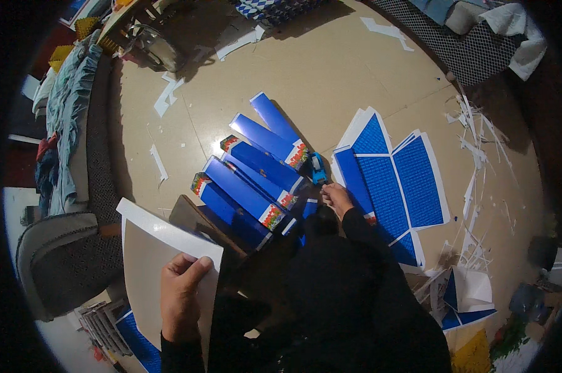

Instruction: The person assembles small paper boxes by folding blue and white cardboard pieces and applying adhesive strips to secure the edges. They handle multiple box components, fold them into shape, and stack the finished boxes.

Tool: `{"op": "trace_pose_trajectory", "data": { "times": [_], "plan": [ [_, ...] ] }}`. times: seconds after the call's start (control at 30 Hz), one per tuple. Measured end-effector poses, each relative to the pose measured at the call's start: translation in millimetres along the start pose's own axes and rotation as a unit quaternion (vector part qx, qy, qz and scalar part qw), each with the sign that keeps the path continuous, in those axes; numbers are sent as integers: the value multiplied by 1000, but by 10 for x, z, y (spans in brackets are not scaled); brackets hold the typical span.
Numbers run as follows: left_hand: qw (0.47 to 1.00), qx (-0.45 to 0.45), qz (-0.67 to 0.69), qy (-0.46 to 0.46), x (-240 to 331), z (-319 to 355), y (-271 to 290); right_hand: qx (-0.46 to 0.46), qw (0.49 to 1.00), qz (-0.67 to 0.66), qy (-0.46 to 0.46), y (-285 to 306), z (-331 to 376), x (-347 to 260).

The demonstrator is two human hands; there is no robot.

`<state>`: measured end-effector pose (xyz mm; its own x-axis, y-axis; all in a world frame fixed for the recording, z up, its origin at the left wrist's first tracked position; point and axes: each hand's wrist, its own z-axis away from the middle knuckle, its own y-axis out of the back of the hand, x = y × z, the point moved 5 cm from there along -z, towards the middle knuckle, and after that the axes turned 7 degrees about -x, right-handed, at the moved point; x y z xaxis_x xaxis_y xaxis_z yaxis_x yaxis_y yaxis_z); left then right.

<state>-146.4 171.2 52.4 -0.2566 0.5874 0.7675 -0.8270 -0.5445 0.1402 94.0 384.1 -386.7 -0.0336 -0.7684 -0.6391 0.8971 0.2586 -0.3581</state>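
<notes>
Left of the long blue box-like pieces (262,165), contents hidden, the left hand (182,295) pinches a white sheet (145,267); right of them, the right hand (338,200) curls at a blue tool (318,169), grip unclear.

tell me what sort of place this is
Probably a home sitting room doubling as a paper-craft workspace: a grey fabric-upholstered seat stands at the left, blue-patterned flat sheets with white borders lie on the beige floor, and irregular white paper scraps are scattered about.
</notes>
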Motion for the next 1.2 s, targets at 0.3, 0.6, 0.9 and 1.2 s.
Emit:
{"op": "trace_pose_trajectory", "data": {
  "times": [0.3, 0.6, 0.9, 1.2],
  "plan": [
    [999, 38, -13, -6, 47, -102, 30, 109, 991, 15, -80, 18, -103, 23],
    [999, 30, -35, 24, 160, -92, 8, 44, 995, 73, 58, -13, 355, -125],
    [999, -23, 41, -22, 112, -350, 5, -181, 969, 107, 128, -1779, 1768, -2492],
    [984, -45, 138, -104, -99, -662, 34, -261, 950, 147, 88, -3031, 2653, -2175]
  ]
}}
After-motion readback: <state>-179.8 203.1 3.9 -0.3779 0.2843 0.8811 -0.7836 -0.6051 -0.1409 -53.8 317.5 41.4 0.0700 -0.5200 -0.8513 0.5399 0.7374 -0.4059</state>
